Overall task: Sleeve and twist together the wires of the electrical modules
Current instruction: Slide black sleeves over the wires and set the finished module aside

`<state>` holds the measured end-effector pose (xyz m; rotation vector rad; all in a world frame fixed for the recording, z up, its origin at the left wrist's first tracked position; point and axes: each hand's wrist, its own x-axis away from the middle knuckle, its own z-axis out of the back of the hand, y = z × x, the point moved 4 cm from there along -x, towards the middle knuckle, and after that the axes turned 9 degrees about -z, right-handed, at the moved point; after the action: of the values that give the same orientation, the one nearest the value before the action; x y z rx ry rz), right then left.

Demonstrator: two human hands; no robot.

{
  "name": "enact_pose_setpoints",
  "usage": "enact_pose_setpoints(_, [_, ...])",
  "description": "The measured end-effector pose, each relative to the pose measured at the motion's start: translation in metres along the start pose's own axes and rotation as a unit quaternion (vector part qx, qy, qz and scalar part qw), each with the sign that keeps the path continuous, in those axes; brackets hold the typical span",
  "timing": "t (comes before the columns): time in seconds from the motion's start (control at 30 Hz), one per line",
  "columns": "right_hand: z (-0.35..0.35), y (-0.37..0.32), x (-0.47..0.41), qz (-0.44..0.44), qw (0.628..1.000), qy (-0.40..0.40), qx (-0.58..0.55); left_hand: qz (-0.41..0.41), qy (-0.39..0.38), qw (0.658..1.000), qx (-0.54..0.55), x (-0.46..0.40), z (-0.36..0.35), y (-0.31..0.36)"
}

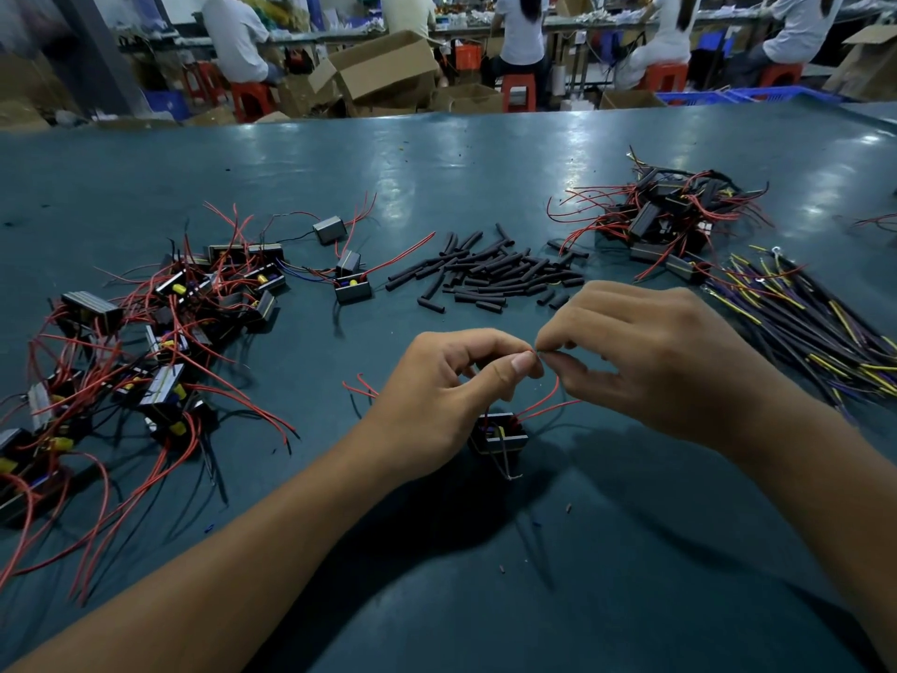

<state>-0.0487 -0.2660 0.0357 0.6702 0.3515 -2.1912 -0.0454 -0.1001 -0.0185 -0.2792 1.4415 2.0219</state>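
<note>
Above a small boxy black module [500, 432] on the glossy teal desk [485, 153], the left hand [439, 393] and right hand [650, 361] both pinch its thin red wire [546, 398], with stubby black sleeves [495, 274] piled beyond.

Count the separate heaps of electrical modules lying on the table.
2. One heap of modules sprawls at the left, another heap lies far right. A few loose modules sit between, and one module lies under the hands; heaps may hide more.
</note>
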Motion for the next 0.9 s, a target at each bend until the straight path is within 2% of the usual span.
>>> enact_pose_setpoints(0.23, [-0.002, -0.003, -0.001, -0.013, 1.0, 0.002, 0.013, -0.012, -0.007, 0.999, -0.029, 0.0, -0.001, 0.002])
enact_pose_setpoints(0.3, [-0.004, -0.004, -0.001, -0.046, 0.999, -0.006, -0.021, -0.02, -0.005, 0.999, -0.041, 0.0, -0.001, 0.004])
enact_pose_setpoints(0.37, [-0.008, -0.001, -0.002, -0.127, 0.987, -0.025, -0.1, -0.034, 0.002, 0.997, -0.065, 0.0, -0.001, 0.005])
enact_pose_setpoints(0.43, [-0.015, 0.005, -0.001, -0.24, 0.953, -0.052, -0.18, -0.053, 0.002, 0.993, -0.102, -0.001, -0.002, 0.007])
enact_pose_setpoints(0.47, [-0.019, 0.009, -0.001, -0.3, 0.922, -0.075, -0.231, -0.059, 0.001, 0.992, -0.116, -0.001, -0.003, 0.007])
enact_pose_setpoints(0.53, [-0.029, 0.015, 0.004, -0.409, 0.823, -0.13, -0.372, -0.068, 0.0, 0.99, -0.126, -0.001, -0.005, 0.008])
enact_pose_setpoints(0.57, [-0.031, 0.017, 0.007, -0.428, 0.793, -0.15, -0.407, -0.067, 0.003, 0.99, -0.125, -0.001, -0.005, 0.008])
enact_pose_setpoints(0.6, [-0.029, 0.019, 0.008, -0.415, 0.796, -0.155, -0.412, -0.061, 0.006, 0.991, -0.117, -0.001, -0.005, 0.007])
enact_pose_setpoints(0.63, [-0.026, 0.02, 0.008, -0.382, 0.826, -0.145, -0.388, -0.049, 0.01, 0.993, -0.107, -0.001, -0.003, 0.005])
enact_pose_setpoints(0.7, [-0.011, 0.022, 0.006, -0.262, 0.925, -0.08, -0.265, -0.027, 0.01, 0.996, -0.089, -0.001, 0.0, 0.003])
enact_pose_setpoints(0.73, [-0.004, 0.02, 0.004, -0.187, 0.962, -0.057, -0.188, -0.02, 0.007, 0.996, -0.082, -0.001, 0.001, 0.003])
enact_pose_setpoints(0.77, [0.0, 0.017, 0.004, -0.117, 0.985, -0.048, -0.12, -0.015, 0.004, 0.997, -0.077, -0.001, 0.001, 0.003])
enact_pose_setpoints(0.83, [0.0, 0.012, 0.004, -0.031, 0.998, -0.044, -0.032, -0.008, -0.001, 0.998, -0.065, 0.0, 0.001, 0.003])
enact_pose_setpoints(0.9, [-0.002, 0.009, 0.004, 0.01, 1.0, -0.02, 0.006, -0.005, -0.006, 0.998, -0.057, 0.0, 0.001, 0.004])
